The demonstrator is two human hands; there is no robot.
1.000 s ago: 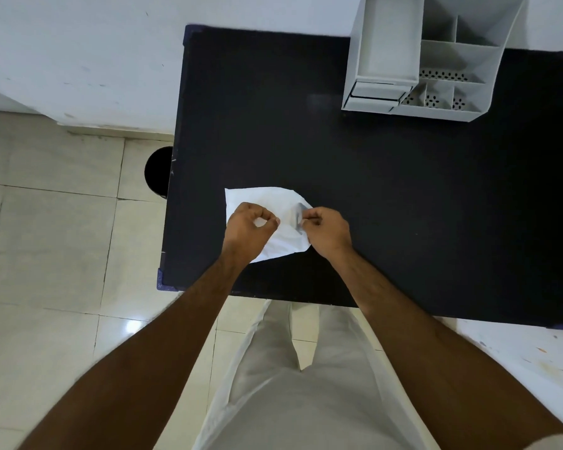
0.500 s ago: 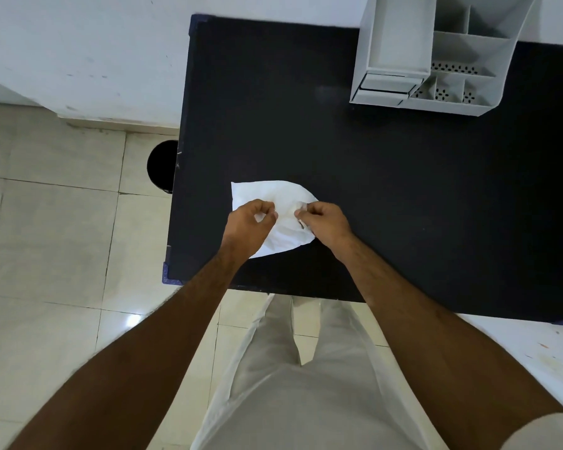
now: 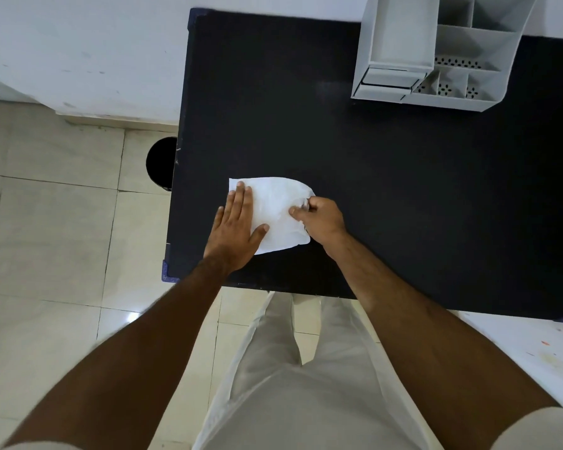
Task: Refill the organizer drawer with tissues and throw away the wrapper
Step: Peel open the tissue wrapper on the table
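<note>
Now, head view only:
Tissue pack: white soft pack [image 3: 275, 212] lies flat near the front-left of the black table [image 3: 387, 190], well apart from the organizer.
Left hand: left hand [image 3: 236, 227] lies spread, palm down, pressing the pack's left half to the table, thumb out across its lower part.
Right hand: right hand [image 3: 320, 216] is curled, thumb and forefinger pinching the wrapper at the pack's right end; whether the seal has torn cannot be told.
Organizer: grey desk organizer [image 3: 436, 53] stands at the table's far right edge; its small drawer [image 3: 387, 81] at the front-left corner looks shut or nearly so.
Bin: dark round bin [image 3: 160, 162] on the floor, just beside the table's left edge, partly hidden by it.
Step, my reading: opening the wrapper; no tissues out, drawer unfilled.
Next move calls for: firm hold-down with the left hand while the right hand peels or tears the end open, then lifting the stack free without scattering sheets.
</note>
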